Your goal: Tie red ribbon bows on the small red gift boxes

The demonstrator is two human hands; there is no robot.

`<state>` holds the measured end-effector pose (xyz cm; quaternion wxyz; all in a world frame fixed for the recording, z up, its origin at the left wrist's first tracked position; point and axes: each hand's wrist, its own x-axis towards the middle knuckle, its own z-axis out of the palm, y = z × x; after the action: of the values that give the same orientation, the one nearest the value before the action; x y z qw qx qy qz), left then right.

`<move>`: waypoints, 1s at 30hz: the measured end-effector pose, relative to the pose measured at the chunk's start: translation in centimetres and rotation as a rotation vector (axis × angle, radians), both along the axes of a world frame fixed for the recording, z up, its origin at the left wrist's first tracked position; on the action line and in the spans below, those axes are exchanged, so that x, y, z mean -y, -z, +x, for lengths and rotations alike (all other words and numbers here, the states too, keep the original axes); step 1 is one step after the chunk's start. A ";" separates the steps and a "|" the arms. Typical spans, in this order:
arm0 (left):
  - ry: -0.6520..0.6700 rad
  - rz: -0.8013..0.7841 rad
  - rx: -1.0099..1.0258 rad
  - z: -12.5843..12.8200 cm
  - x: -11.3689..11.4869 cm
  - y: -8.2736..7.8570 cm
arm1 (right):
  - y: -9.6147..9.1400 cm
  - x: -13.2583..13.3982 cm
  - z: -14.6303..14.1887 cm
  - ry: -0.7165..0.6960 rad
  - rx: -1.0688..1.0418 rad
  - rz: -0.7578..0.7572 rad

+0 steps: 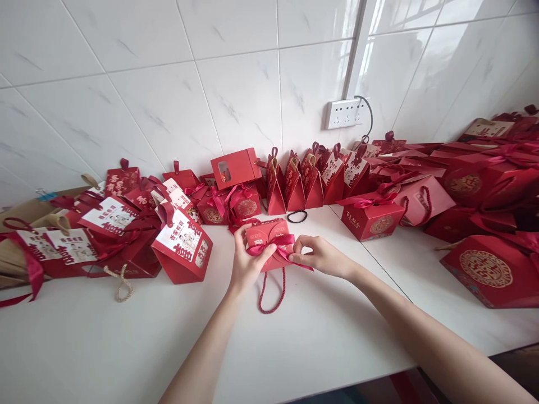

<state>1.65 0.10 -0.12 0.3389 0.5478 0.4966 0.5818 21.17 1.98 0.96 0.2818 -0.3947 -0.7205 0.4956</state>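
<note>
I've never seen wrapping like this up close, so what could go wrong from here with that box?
The bow might twist or loosen if the right hand tugs too hard. The small red box could dent under the left hand. The rope handle, lying loose on the table, might snag on a passing arm.

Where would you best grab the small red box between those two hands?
I'd probably lift the box by its near cord loop, from the person's side: it lies open, clear of the left hand, right hand and bow.
</note>
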 end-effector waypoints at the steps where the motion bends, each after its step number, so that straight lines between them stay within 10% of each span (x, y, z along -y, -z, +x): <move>1: -0.008 -0.006 0.005 0.0 0.0 0.0 | 0.0 0.0 0.1 -0.005 0.009 0.005; 30: -0.045 -0.098 0.070 0.3 0.4 -0.2 | -1.7 0.0 1.3 -0.201 0.207 -0.010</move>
<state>1.91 -0.26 0.07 0.3693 0.4986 0.5245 0.5830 22.48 1.94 2.70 0.1529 -0.3711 -0.7793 0.4812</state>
